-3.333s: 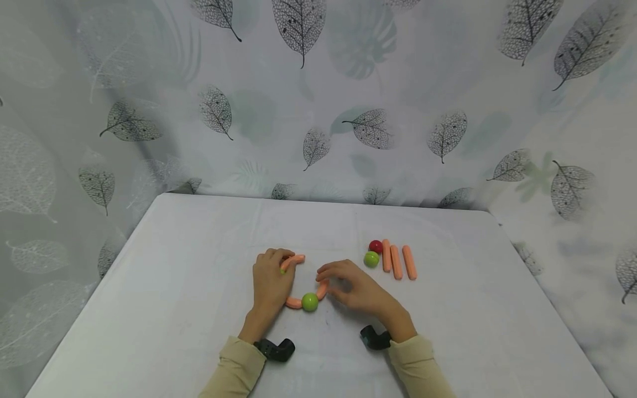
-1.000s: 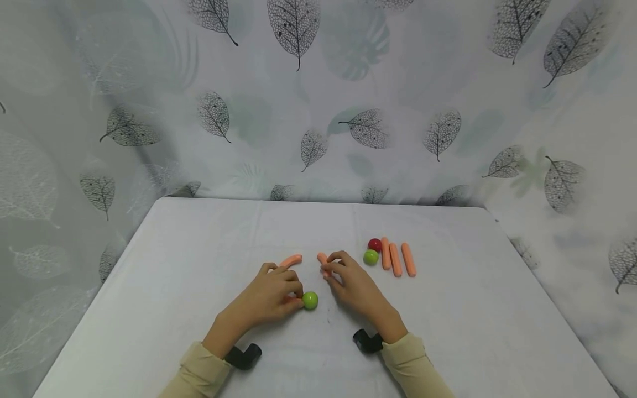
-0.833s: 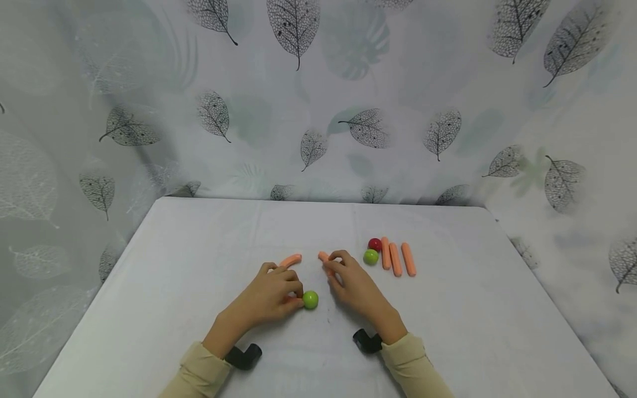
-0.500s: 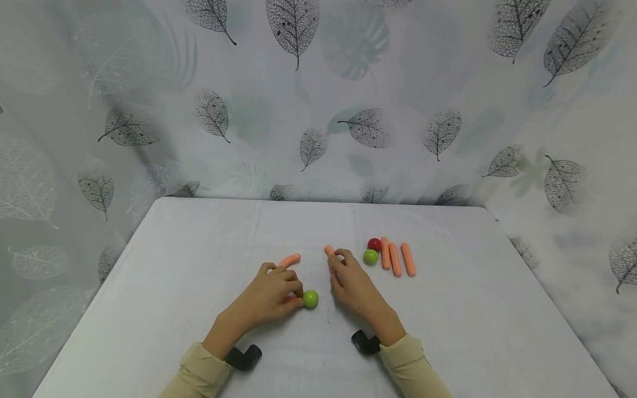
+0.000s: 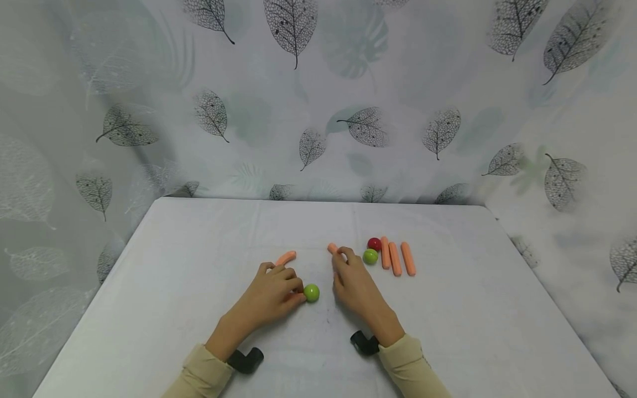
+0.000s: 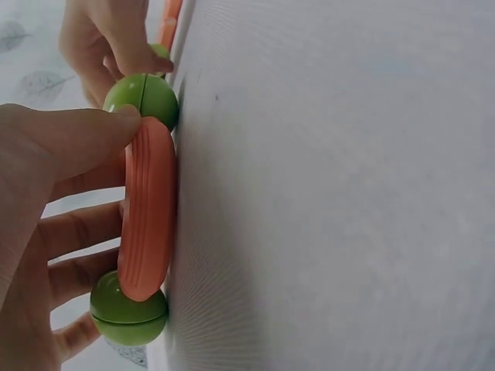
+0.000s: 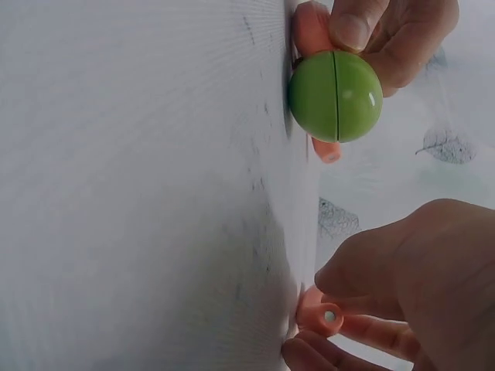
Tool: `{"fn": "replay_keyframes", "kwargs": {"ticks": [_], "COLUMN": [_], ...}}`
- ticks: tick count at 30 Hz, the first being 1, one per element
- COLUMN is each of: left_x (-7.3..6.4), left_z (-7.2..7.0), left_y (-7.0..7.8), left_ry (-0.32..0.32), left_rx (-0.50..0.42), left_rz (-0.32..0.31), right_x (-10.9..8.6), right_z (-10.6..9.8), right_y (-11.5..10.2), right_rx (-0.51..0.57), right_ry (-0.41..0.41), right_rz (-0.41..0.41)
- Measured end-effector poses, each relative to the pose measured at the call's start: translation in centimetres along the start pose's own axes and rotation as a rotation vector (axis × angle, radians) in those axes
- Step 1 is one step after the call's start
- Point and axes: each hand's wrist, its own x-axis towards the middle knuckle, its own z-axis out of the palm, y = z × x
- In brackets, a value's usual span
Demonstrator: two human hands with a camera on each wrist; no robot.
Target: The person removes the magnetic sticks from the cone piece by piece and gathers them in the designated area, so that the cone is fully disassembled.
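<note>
My left hand grips a curved orange stick at the table surface, its thumb against the stick's end. A green ball sits at that end, and another green ball touches the other end in the left wrist view. Beyond the fingers extends a second curved orange stick. Apart from this chain, my right hand pinches a curved orange stick. A small pale disc shows in the end of this held stick in the right wrist view. Its middle is hidden by my fingers.
Right of my right hand lie a red ball, a loose green ball and three straight orange sticks. A white cloth covers the table. Behind it hangs a leaf-patterned curtain.
My left hand has shifted from the far stick to the near one by the green ball. Holding a curved stick, my right hand has moved away from that ball, up and to the right.
</note>
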Motion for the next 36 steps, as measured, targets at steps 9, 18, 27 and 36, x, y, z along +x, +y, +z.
{"fn": "replay_keyframes", "kwargs": {"ticks": [9,18,27,36], "left_x": [-0.1,-0.1,-0.4,-0.7], "left_z": [0.0,-0.9,-1.5,-1.6], "left_y": [-0.1,-0.6,-1.4,-1.6], "left_ry": [-0.008,0.006,-0.033,-0.064], "left_rx": [-0.015,-0.085,-0.117,-0.117], "left_rz": [-0.006,-0.041,-0.046,-0.021], "right_x": [0.0,0.1,0.1,-0.1], "right_z": [-0.1,0.0,0.3,0.3], "right_y": [-0.3,-0.3,0.2,0.2], "right_rx": [-0.007,-0.037,-0.046,-0.132], "right_ry": [0.003,-0.012,0.034,0.043], "right_rz": [-0.025,0.055,0.138,0.207]}}
